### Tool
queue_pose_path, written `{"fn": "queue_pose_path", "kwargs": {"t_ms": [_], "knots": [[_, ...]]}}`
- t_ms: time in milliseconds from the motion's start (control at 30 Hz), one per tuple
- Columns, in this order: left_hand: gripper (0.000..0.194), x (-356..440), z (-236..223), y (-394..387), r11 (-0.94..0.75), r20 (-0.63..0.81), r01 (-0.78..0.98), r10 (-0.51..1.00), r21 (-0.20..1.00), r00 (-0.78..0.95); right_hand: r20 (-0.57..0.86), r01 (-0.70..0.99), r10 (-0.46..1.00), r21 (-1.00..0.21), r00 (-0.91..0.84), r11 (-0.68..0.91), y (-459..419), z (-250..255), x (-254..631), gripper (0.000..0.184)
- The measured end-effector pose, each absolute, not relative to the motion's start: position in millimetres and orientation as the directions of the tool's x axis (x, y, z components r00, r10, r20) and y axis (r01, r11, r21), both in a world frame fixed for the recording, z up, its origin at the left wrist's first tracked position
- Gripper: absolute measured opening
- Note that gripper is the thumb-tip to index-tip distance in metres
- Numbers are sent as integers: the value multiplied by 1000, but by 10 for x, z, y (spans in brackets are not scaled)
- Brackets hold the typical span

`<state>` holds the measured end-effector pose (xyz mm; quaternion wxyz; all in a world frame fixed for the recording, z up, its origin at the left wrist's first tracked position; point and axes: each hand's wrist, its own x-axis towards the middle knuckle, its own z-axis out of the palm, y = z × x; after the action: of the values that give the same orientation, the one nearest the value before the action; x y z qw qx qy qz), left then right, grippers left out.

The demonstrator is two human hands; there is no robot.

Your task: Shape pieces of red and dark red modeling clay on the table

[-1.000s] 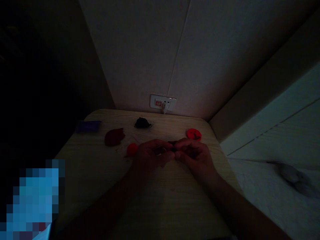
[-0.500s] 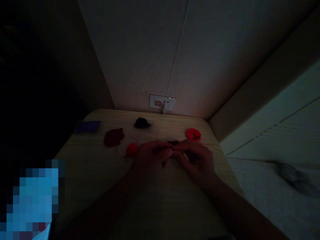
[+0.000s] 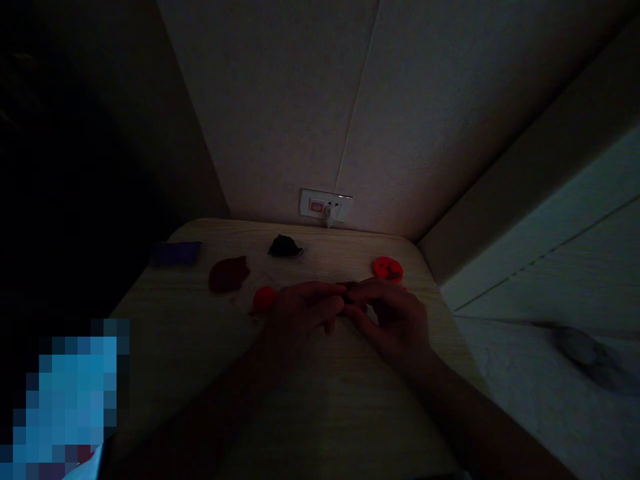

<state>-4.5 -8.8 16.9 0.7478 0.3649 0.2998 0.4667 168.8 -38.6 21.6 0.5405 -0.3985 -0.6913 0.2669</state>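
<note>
My left hand (image 3: 303, 313) and my right hand (image 3: 390, 313) meet fingertip to fingertip over the table. Both are closed in a pinch on a small dark piece of modelling clay (image 3: 349, 299), mostly hidden by the fingers. Just left of my left hand sits a bright red clay lump (image 3: 263, 300), with a dark red flattened clay piece (image 3: 229, 274) beyond it. Behind my right hand lies a round red clay disc (image 3: 387, 269) with dark marks like a face. Toward the wall is a black clay lump (image 3: 285, 246), seemingly on clear wrapping.
A purple packet (image 3: 176, 253) lies at the table's (image 3: 320, 400) back left. A socket panel (image 3: 326, 205) with something plugged in is on the wall just behind. A pixelated blue patch (image 3: 75, 393) covers the lower left. The light is dim.
My right fingers have shifted over the dark piece, which shows less than a second ago. My left fingertips have turned slightly. The things on the table have stayed put.
</note>
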Motion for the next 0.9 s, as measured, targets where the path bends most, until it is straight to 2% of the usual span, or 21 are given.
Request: {"fn": "queue_pose_path", "kwargs": {"t_ms": [133,433,600,767,900], "knots": [[26,-58,188,-86,330,-108,-528,907,782,407,504,242,862,-830,-58,502,-397,220,1670,14],[21,-27,124,-70,268,-99,-446,925,854,366,522,230,847,-816,-102,530,-382,213,1674,19],[19,-32,146,-81,248,-90,-453,936,856,341,469,205,881,-857,-69,472,-384,241,1655,22],[22,-45,140,-83,251,-109,-435,939,864,326,444,274,894,-855,-54,441,-375,283,1660,12],[25,-48,123,-74,263,-111,-446,934,856,340,408,230,911,-883,-50,408,-378,277,1664,10]]}}
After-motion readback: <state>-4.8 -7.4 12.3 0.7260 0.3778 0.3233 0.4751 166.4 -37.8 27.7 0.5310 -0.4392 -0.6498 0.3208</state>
